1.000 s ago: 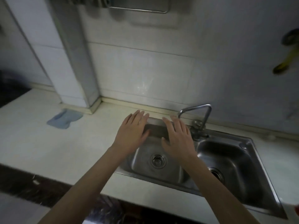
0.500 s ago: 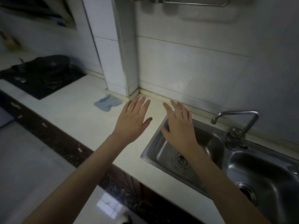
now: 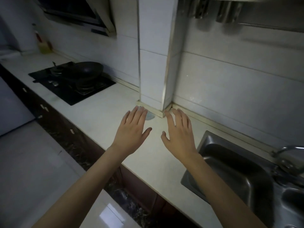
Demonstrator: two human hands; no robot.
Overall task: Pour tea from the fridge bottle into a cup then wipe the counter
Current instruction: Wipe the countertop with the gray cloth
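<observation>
counter [image 3: 102,112] runs from hob [image 3: 74,94] to sink [image 3: 205,139]. left hand [image 3: 131,134] and right hand [image 3: 179,134] are held side by side over it, palms down, fingers spread, gripping nothing. blue cloth [image 3: 150,116] lies at the pillar [image 3: 154,63] foot, mostly hidden behind the left fingertips. wok [image 3: 85,69] stands on the hob; its contents cannot be seen. tap [image 3: 286,155] stands at the sink's far edge.

left hand [image 3: 131,134] now over cloth [image 3: 150,116], stove [image 3: 72,84] appeared
</observation>
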